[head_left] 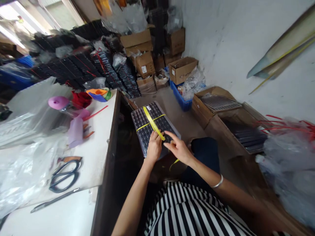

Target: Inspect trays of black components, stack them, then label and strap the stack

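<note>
A stack of dark ribbed trays (157,118) lies tilted in front of me, crossed by a thin yellow band. A wider yellow strap (150,118) runs over its top toward me. My left hand (154,147) is at the stack's near edge, its fingers closed round the strap's near end. Just to the right, my right hand (178,147) has thumb and index finger spread apart beside the strap end, with nothing visible between them. A loose yellow strap end (174,161) hangs below the right hand.
On the left, a white table (98,137) bears scissors (64,177), a pen, a pink bottle and plastic sheets. Cardboard boxes (183,69) and a blue crate (183,100) stand ahead. An open box of dark trays (242,131) and plastic bags (290,170) are at right.
</note>
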Tool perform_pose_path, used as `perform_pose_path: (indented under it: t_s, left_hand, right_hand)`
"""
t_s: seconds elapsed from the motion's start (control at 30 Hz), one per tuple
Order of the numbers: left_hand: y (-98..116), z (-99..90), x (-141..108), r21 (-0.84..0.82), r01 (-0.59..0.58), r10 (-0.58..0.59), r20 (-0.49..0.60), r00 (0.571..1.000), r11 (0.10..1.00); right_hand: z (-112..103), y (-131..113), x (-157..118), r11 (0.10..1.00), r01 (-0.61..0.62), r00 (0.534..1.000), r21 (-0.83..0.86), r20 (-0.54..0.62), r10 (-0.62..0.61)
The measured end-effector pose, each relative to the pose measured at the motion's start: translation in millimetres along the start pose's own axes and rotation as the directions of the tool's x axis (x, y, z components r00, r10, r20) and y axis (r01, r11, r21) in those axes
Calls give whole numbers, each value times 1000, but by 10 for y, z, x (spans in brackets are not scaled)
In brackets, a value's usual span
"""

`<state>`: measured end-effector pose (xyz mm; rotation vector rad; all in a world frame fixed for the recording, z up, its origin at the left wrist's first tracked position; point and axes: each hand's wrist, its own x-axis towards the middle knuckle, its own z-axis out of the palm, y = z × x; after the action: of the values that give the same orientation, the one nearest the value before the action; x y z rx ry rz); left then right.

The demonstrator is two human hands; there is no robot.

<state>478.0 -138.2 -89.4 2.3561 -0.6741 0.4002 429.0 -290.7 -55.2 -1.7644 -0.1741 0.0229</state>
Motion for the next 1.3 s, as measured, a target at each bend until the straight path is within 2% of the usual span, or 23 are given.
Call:
perform_pose_path:
  t_s: [0.13, 0.23, 0.4, 0.5, 0.6, 0.73, 0.83, 0.93, 1.03, 1.1, 1.13, 1.2, 1.3]
  left_hand:
    - [-14, -18, -10, 42, -54, 52, 51, 997, 998]
    - [15, -18, -28, 97, -38, 33, 49, 998, 995]
    - [21, 73, 8, 238, 93, -94, -5, 996, 967]
    - [-59, 83, 175, 321, 170, -172, -24, 985, 932]
    - [-160, 7, 424, 389, 206, -221, -6, 975, 898]
    - [-296, -203, 765, 443, 178, -261, 135, 956, 879]
    - [-434, -417, 1058, 433, 125, -293, 349, 890, 893]
    - [-569, -600, 1383, 399, 96, -324, 560, 762, 912]
    - [-626, -667, 1629, 413, 98, -372, 660, 653, 905]
    - [-607, -647, 1697, 452, 92, -405, 668, 624, 887]
    - [-584, -626, 1698, 476, 87, -420, 658, 625, 875]
    - [-520, -572, 1641, 527, 79, -441, 610, 658, 846]
    - [-401, -481, 1468, 601, 93, -461, 495, 737, 794]
  right_hand:
    - [122, -145, 93, 992, 88, 996, 86, -10, -88]
    - [211, -126, 30, 987, 63, 996, 147, -77, -52]
    - [392, 26, -134, 926, -43, 988, 374, -123, 95]
    - [436, 80, -149, 836, -105, 972, 539, -122, 201]
    - [385, 82, -115, 743, -113, 958, 659, -126, 258]
    - [304, 64, -84, 643, -112, 948, 758, -111, 297]
    - [275, 56, -79, 584, -118, 944, 803, -91, 317]
    - [230, 54, -51, 537, -122, 940, 835, -77, 333]
    - [185, 60, 5, 507, -138, 936, 851, -56, 348]
    - [176, 72, 30, 531, -164, 935, 831, -40, 352]
    - [178, 79, 28, 545, -181, 935, 819, -30, 354]
    - [189, 95, -15, 605, -192, 939, 773, -35, 343]
    - [210, 110, -175, 779, -161, 957, 606, -96, 272]
